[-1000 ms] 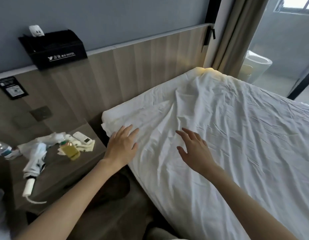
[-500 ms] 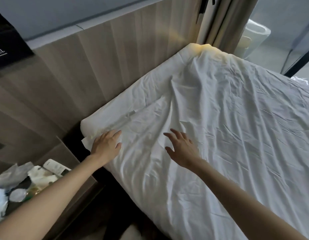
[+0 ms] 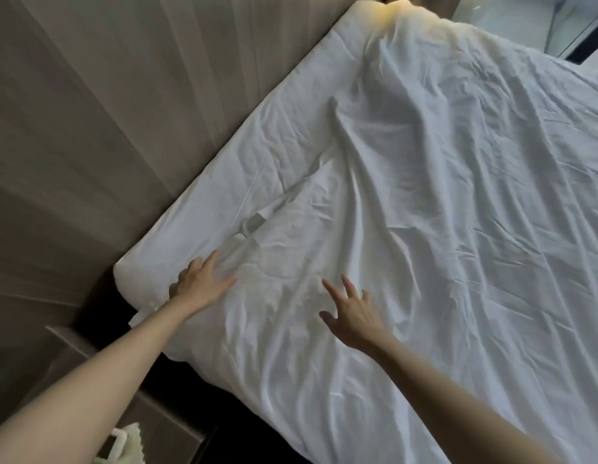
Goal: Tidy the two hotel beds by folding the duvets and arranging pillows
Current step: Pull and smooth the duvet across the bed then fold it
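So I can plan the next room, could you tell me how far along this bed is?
Done: the white duvet lies spread across the bed, up near the headboard. In hand: the left hand rests flat on its near corner, the right hand open beside it. Left: creases, no fold made, no pillows in view.

Two hands (image 3: 201, 283) (image 3: 356, 313), one duvet (image 3: 425, 229).

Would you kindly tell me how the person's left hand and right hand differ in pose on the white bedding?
The left hand rests at the corner edge of the wrinkled white duvet; the right hand is further in, toward the middle. The left hand's fingers lie closer together; the right hand's fingers are splayed. Both are palm down, fingers extended.
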The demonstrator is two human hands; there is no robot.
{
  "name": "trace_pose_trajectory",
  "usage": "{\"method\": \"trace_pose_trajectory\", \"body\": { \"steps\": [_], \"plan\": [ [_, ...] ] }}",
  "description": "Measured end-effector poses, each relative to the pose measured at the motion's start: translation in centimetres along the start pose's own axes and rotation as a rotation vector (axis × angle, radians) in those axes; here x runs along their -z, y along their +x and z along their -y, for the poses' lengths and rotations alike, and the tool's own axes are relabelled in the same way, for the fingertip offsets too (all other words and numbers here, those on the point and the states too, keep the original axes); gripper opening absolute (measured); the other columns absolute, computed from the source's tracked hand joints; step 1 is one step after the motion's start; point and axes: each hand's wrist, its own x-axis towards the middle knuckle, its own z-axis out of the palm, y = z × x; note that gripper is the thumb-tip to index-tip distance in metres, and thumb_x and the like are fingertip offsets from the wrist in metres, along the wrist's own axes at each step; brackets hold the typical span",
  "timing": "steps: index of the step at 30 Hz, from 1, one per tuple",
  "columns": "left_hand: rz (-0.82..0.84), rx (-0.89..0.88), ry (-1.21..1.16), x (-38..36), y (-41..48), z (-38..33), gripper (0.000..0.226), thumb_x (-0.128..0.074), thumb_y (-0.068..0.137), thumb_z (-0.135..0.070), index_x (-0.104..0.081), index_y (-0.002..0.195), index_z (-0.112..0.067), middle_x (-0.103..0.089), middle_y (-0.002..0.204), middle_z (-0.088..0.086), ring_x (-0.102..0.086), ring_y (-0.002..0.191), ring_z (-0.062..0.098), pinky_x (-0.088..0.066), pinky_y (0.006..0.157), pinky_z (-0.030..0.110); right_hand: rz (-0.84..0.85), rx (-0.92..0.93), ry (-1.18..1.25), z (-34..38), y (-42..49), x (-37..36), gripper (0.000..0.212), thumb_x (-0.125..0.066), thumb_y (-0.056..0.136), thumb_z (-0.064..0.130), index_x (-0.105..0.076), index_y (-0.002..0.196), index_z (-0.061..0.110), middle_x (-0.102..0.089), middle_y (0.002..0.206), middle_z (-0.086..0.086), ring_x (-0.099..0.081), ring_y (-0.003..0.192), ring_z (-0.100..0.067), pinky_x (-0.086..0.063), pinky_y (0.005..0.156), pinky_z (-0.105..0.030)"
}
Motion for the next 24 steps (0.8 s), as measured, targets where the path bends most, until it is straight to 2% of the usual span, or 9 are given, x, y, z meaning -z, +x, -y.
{"method": "trace_pose_trajectory", "body": {
  "steps": [6,11,14,17,19,21,24],
  "plan": [
    [0.113,-0.026,0.016,-2.5,6.3,1.0,0.097,-0.054,0.076,-0.077,-0.011,0.153,-0.035,-0.022,0.153,0.01,-0.028,0.138,0.036,-0.028,0.11,0.048,0.054,-0.081,0.076,-1.6,5.4,-2.7,0.061,-0.048,0.096,0.046,-0.017,0.148,0.04,-0.001,0.162,0.0,-0.027,0.137,-0.044,-0.032,0.109,-0.053],
    [-0.029,-0.015,-0.07,-4.7,7.7,-0.6,0.105,-0.062,0.065,-0.079,-0.022,0.151,-0.033,-0.034,0.141,0.015,-0.034,0.129,0.038,-0.032,0.106,0.046,0.094,-0.093,0.073,-1.9,7.5,-3.5,0.06,-0.048,0.095,0.045,-0.019,0.148,0.039,-0.009,0.161,-0.003,-0.03,0.136,-0.045,-0.031,0.111,-0.049],
    [0.026,-0.053,-0.119,-5.3,7.2,-1.7,0.108,-0.065,0.067,-0.075,-0.022,0.151,-0.021,-0.04,0.146,0.014,-0.04,0.132,0.035,-0.033,0.107,0.041,0.086,-0.088,0.034,-1.3,7.2,-3.7,0.062,-0.045,0.098,0.042,-0.015,0.152,0.031,-0.006,0.161,-0.01,-0.028,0.14,-0.04,-0.023,0.115,-0.041],
    [0.086,-0.063,-0.164,-5.7,6.5,-2.4,0.092,-0.059,0.082,-0.064,-0.021,0.151,-0.016,-0.043,0.147,0.015,-0.045,0.13,0.035,-0.037,0.103,0.038,0.098,-0.085,0.066,-0.8,7.0,-3.9,0.065,-0.044,0.098,0.044,-0.01,0.152,0.034,-0.007,0.161,-0.012,-0.027,0.142,-0.035,-0.02,0.116,-0.041],
    [0.057,-0.086,-0.156,-5.5,5.6,-2.9,0.08,-0.053,0.087,-0.062,-0.024,0.15,-0.021,-0.049,0.142,0.013,-0.049,0.126,0.036,-0.04,0.101,0.04,0.097,-0.087,0.093,-0.5,6.9,-3.8,0.068,-0.045,0.096,0.046,-0.004,0.15,0.043,-0.007,0.161,-0.007,-0.031,0.138,-0.039,-0.025,0.114,-0.045],
    [0.007,-0.134,-0.138,-4.4,4.1,-3.2,0.067,-0.047,0.093,-0.057,-0.032,0.147,-0.022,-0.053,0.139,0.012,-0.051,0.123,0.036,-0.042,0.099,0.04,0.06,-0.075,0.098,0.3,6.1,-3.3,0.074,-0.047,0.094,0.049,0.004,0.147,0.052,0.0,0.162,-0.003,-0.031,0.137,-0.043,-0.028,0.112,-0.053],
    [-0.012,-0.231,-0.131,-1.7,1.4,-2.7,0.048,-0.041,0.098,-0.05,-0.046,0.138,-0.024,-0.06,0.13,0.011,-0.056,0.116,0.036,-0.046,0.094,0.039,-0.03,-0.038,0.071,2.1,4.6,-2.1,0.076,-0.046,0.096,0.05,0.011,0.145,0.054,0.017,0.161,0.003,-0.006,0.144,-0.047,-0.02,0.112,-0.064]
  ]
}}
